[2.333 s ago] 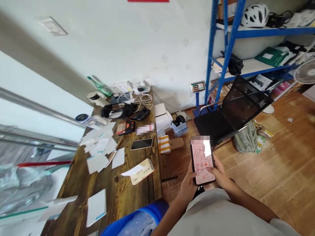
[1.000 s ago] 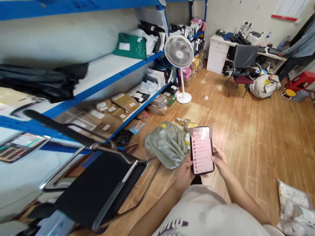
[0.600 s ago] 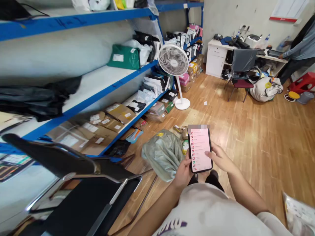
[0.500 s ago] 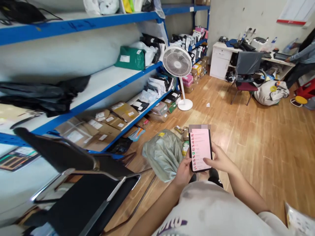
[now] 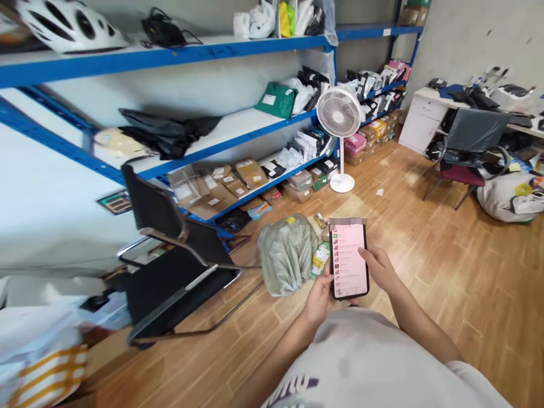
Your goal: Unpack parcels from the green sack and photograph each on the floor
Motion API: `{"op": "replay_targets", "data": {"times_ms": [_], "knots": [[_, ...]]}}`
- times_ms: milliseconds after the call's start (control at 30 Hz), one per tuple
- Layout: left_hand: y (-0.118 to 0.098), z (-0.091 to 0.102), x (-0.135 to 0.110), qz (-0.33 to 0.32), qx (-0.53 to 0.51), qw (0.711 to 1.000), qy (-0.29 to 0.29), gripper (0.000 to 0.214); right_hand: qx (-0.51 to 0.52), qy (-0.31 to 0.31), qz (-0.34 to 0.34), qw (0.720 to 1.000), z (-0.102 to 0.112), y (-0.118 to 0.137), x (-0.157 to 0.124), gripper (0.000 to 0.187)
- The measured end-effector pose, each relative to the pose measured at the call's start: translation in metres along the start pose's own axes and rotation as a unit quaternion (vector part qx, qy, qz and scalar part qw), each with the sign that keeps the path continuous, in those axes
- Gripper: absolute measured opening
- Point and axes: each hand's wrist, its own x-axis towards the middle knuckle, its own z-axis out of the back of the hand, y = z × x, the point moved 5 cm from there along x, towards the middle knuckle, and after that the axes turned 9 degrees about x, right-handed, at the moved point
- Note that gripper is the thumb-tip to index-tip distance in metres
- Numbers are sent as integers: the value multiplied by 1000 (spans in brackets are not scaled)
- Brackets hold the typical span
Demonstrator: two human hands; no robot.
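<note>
While the left hand (image 5: 318,297) grips the phone (image 5: 350,266), the right hand (image 5: 379,269) positions its thumb (image 5: 367,256) over the screen (image 5: 346,255). Right-finger closure cannot be determined.

Pixel blocks (image 5: 348,221) are hiding the top of the black-edged rectangular phone (image 5: 349,263), and the upper frame edge is cropping the white vented helmet (image 5: 70,25).

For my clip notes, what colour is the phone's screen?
The phone's screen is mostly pale pink, in the head view.
</note>
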Motion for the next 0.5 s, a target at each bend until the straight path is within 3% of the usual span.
{"op": "replay_targets", "data": {"times_ms": [100,233,367,500], "knots": [[1,-4,-4,-35,19,998,-41,59,-1,36,2,999,4,4,-3,35],[3,-9,-11,-52,26,996,-62,58,19,125,4,992,-1,10,-14,69],[7,-10,-19,-56,28,995,-72,54,38,172,5,984,-3,3,-23,60],[10,-12,-25,-43,17,996,-80,56,38,186,10,982,-4,-7,-27,65]]}}
